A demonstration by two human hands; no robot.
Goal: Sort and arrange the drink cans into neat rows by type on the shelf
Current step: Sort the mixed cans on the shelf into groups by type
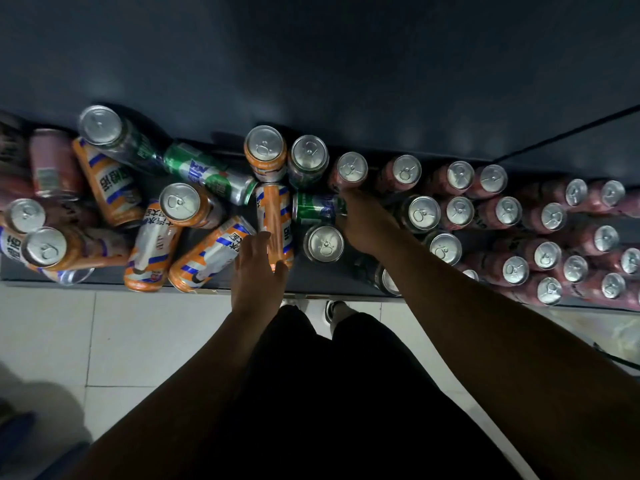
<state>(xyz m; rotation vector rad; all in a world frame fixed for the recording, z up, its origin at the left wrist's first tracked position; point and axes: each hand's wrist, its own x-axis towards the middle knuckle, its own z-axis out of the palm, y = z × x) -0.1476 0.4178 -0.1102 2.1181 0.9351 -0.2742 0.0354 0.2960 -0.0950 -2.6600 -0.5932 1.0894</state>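
A dark shelf (322, 284) is seen from above, loaded with drink cans. The left hand (259, 271) is laid open, fingers straight, over the near end of a lying orange can (275, 216), which is set lengthwise, near to far, at the middle of the shelf; nothing is grasped by this hand. The right hand (363, 225) is placed just to the right, and its fingers are curled on the right end of a lying green can (317, 207), which is set crosswise just beside the orange can's right flank. Beyond these two, an upright orange can (265, 152), an upright green can (309, 161) and an upright pink can (351, 169) are stood side by side close to the dark back wall (311, 64). An upright dark can (323, 243) is found on the near side of the lying green can, between the two hands. The right part of the shelf is filled by upright pink cans (519, 220) set in rough rows. On the left a jumble of orange cans (156, 244) is spread, most lying and a few upright, with a second green can (211, 174) lying at its far side. A pale tiled floor (138, 323) is seen below the shelf's near edge.
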